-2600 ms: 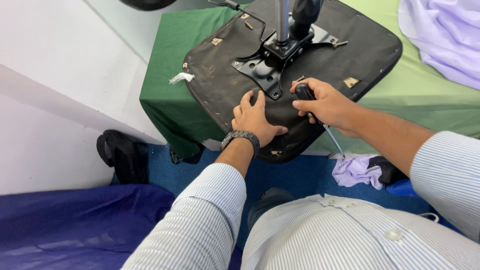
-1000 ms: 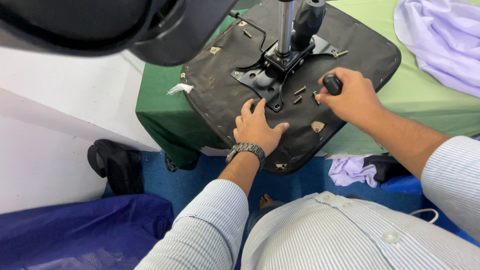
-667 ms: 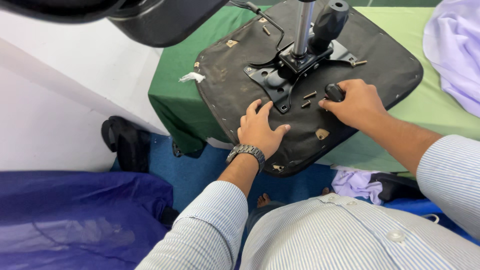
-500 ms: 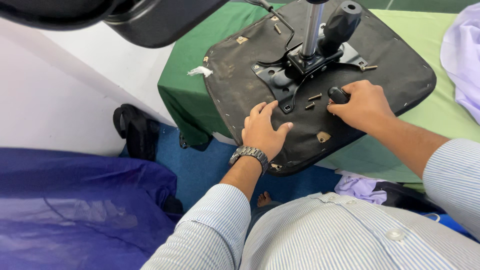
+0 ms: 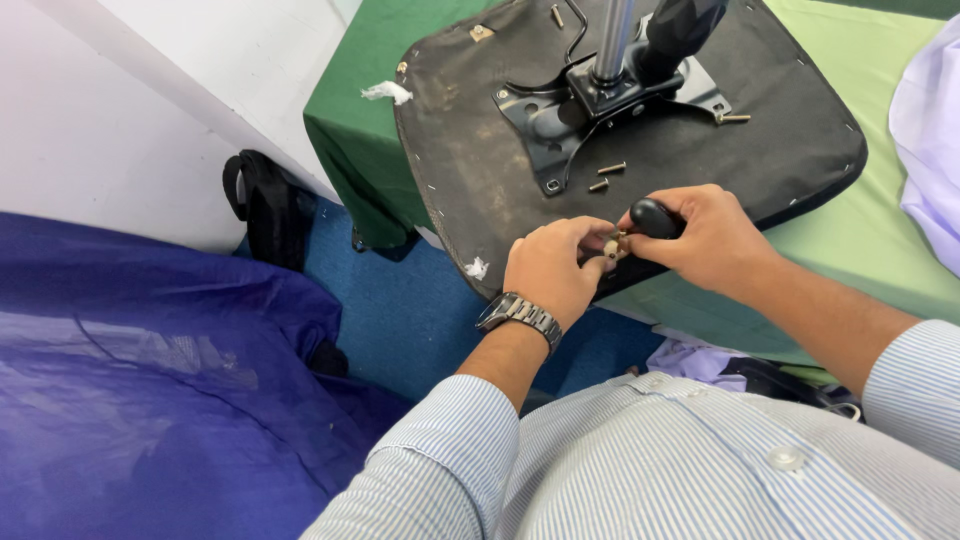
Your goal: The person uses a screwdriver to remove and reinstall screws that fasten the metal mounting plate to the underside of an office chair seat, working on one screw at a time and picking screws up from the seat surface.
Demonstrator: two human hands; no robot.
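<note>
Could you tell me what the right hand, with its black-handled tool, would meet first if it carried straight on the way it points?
Probably the left hand: the right hand points its tool leftward, and the left fingertips already sit at its tip, though depth is unclear.

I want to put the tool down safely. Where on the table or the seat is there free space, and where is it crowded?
Free: the green table between the seat edge and the lilac cloth; also the seat's left part. Crowded: near the metal plate with loose screws, and where both hands meet.

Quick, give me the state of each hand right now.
Left hand: pinching a small screw.
Right hand: closed on the black-handled screwdriver.
</note>
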